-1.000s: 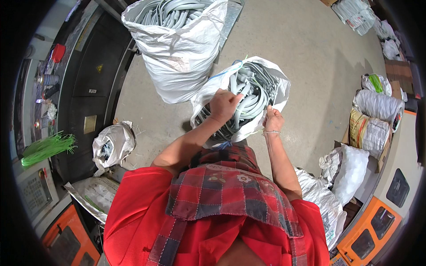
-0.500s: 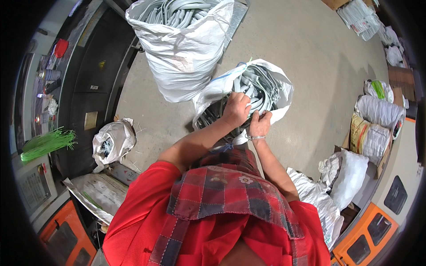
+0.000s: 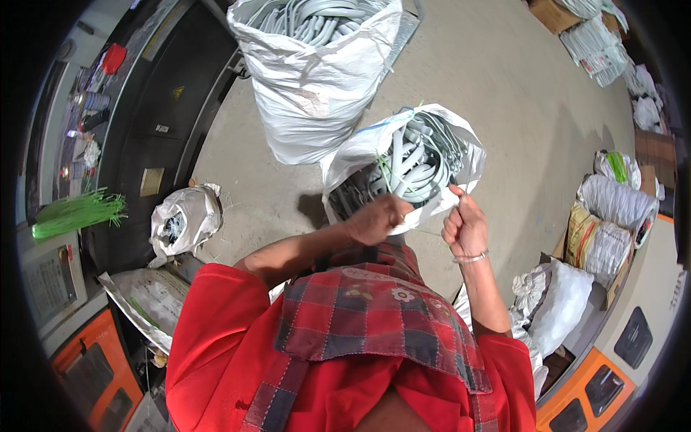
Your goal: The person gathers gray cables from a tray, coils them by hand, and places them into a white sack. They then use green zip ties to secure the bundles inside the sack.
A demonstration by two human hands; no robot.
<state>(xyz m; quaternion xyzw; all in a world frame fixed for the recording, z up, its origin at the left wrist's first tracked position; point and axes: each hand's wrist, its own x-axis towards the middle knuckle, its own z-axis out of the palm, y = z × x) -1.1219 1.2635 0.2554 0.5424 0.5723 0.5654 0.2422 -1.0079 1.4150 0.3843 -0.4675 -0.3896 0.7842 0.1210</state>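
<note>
White sack [image 3: 433,207] holds grey strips [image 3: 419,171]; left hand [image 3: 380,218] curled before its near rim, right hand [image 3: 466,222] curled alongside; cannot tell whether either pinches anything.

Grey floor [image 3: 533,79] — white sacks [image 3: 363,147] on it.

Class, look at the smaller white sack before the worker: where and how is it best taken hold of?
Probably by pinching the right rim of the smaller white sack, coming from the right: that thin edge flares outward beside the grey strips, whereas its left side lies close to the larger sack.
</note>
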